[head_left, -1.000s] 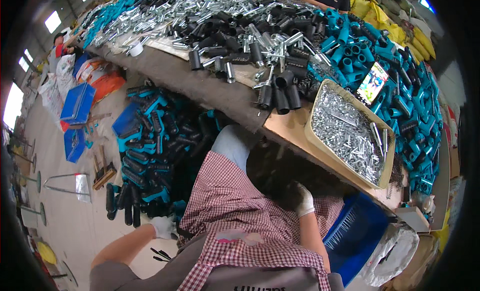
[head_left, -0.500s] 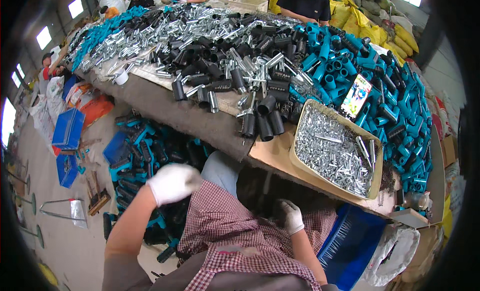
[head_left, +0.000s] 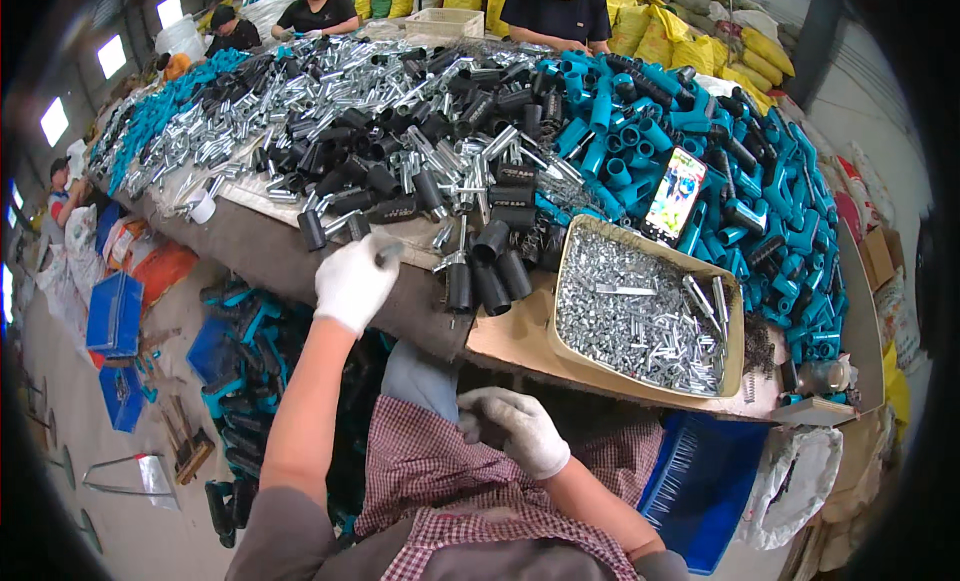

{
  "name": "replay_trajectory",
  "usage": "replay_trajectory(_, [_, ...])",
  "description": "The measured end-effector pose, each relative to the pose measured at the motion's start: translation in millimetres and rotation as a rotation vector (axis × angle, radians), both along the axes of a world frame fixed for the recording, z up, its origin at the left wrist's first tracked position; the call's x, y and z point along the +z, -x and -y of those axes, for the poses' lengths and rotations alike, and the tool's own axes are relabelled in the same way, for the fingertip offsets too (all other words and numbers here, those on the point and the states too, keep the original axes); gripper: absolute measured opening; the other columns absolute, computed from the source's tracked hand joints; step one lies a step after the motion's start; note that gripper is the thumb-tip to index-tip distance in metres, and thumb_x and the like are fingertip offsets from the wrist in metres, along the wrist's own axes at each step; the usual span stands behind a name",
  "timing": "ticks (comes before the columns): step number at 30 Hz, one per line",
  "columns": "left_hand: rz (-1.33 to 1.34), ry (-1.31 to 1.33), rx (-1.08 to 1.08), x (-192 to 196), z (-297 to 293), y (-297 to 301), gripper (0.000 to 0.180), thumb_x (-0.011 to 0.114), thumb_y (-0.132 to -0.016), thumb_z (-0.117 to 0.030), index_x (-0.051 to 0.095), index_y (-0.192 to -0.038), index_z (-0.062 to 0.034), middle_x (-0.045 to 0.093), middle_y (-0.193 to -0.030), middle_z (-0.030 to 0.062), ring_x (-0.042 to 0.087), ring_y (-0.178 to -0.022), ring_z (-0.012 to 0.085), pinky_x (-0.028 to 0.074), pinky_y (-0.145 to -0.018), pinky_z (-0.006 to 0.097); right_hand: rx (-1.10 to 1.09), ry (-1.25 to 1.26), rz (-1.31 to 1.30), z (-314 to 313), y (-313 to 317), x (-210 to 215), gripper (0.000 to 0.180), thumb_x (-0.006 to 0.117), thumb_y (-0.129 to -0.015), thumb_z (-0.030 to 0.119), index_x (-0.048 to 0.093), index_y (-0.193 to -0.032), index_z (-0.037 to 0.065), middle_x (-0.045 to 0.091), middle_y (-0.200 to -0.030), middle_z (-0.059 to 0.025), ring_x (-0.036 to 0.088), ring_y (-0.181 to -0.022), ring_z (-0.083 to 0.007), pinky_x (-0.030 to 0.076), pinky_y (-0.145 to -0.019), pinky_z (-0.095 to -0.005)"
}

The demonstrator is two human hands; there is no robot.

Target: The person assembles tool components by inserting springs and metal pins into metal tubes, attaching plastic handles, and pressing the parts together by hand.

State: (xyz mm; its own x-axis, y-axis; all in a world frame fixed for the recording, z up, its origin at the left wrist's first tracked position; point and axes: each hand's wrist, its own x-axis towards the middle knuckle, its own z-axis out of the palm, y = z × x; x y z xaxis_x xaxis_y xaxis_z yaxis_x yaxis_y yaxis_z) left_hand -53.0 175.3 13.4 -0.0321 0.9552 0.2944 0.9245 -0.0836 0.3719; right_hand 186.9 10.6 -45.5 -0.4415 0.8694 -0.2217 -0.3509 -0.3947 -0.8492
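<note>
My left hand (head_left: pixel 355 283), in a white glove with grey fingertips, is at the near edge of the table beside black cylindrical sleeves (head_left: pixel 312 230) and shiny metal tubes. Its fingers are curled together, and they hide whatever is between them. Over my lap, my right hand (head_left: pixel 518 431), gloved the same way, has its fingers loosely bent and apart, with no object visible in them. A few more black sleeves (head_left: pixel 488 284) stand at the table edge between the hands. Right of them sits a cream tray (head_left: pixel 560 333) full of small metal pins and a few longer rods.
Teal plastic housings (head_left: pixel 790 196) are heaped at the right, with a lit phone (head_left: pixel 675 195) on them. Black-and-teal assembled parts (head_left: pixel 250 381) fill the floor at my left. A blue bin (head_left: pixel 705 481) is by my right side. Several people work across the table.
My left hand has reached forward from beside my lap to the table edge. My right hand has risen from my lap and shifted left. The view has shifted to the right.
</note>
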Motion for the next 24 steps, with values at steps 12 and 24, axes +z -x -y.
replay_trajectory(12, [0.193, 0.242, -0.363, 3, -79, -56, 0.034, 0.07, -0.089, -0.03, 0.076, -0.097, 0.0023, 0.072, -0.076, 0.0155, 0.07, -0.065, 0.0207, 0.054, -0.062, 0.036, -0.042, 0.16, -0.291, 2, 3, 8, 0.049, 0.062, -0.1, 0.046, 0.054, -0.129, 0.008, 0.049, -0.082, 0.0004, 0.036, -0.057, -0.0049, 0.025, -0.048, -0.021])
replay_trajectory(24, [0.606, -0.595, -0.33, 43, -59, -43, 0.012, 0.063, -0.097, -0.011, 0.067, -0.098, 0.0004, 0.067, -0.089, 0.0068, 0.063, -0.074, 0.0124, 0.05, -0.067, 0.03, -0.23, 0.065, -0.19, 21, -1, -22, 0.044, 0.066, -0.1, 0.023, 0.053, -0.135, 0.0, 0.06, -0.103, -0.0055, 0.059, -0.082, -0.0143, 0.051, -0.074, -0.0297])
